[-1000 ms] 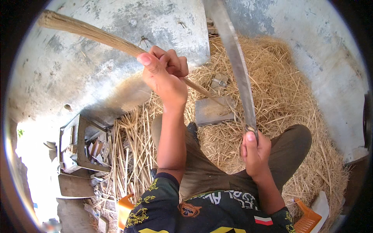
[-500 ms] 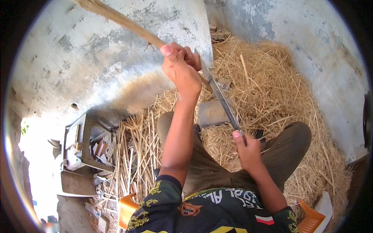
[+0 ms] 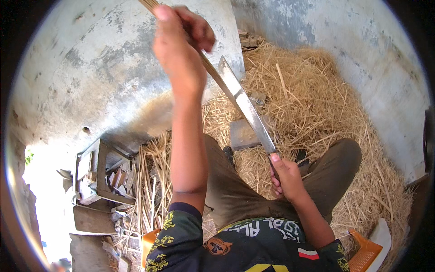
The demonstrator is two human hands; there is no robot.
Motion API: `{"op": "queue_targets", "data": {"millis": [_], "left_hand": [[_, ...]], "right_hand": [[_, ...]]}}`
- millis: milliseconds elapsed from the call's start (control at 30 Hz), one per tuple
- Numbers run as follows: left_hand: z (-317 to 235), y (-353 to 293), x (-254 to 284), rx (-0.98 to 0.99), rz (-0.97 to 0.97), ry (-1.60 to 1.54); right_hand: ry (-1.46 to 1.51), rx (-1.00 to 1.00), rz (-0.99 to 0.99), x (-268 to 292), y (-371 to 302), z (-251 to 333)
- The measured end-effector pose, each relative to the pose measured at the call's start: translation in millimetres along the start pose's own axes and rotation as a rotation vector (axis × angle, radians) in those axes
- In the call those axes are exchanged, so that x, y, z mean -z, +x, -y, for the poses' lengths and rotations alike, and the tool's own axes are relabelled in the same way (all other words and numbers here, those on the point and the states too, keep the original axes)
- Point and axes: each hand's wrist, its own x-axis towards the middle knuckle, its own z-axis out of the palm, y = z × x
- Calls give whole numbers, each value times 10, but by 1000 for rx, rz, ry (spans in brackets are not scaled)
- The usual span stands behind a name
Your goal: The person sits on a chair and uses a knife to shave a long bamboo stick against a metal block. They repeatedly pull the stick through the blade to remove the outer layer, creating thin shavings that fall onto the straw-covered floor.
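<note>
Person [image 3: 249,199] sits amid heaped straw [image 3: 312,97] betw. stained, patchy grey walls [image 3: 104,59], grey block [image 3: 240,136] in front & scrap-filled wooden frame [image 3: 117,197] off to L, w/ L hand [image 3: 176,50] curled tight round a long tan stick [image 3: 216,78] slanting alongside a big knife [image 3: 248,109] clenched in R hand [image 3: 288,177].

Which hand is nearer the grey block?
Right. The right hand is close by, below and right of the grey block in the picture; the left hand is farther, up and left.
</note>
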Motion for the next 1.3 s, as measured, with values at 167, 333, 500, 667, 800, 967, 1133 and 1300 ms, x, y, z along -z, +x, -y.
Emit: {"op": "queue_targets", "data": {"millis": [167,333,500,667,800,967,1133,1300], "left_hand": [[-26,343,-25,89,-70,-35],[-15,306,-237,46,-117,71],[-49,135,-655,107,-120,212],[101,229,-670,39,1,37],[181,281,-671,41,8,8],[341,283,-884,-215,-6,157],[265,240,-812,-35,17,108],[290,250,-934,-72,94,43]], "right_hand": [[-62,171,-74,44,-110,255],[87,701,-226,-20,-221,438],[-326,428,-252,106,45,-41],[-16,101,-161,142,-204,359],[181,442,-329,101,-328,550],[-165,573,-319,275,122,-70],[-251,131,-209,280,-77,261],[519,-188,219,388,-162,380]]}}
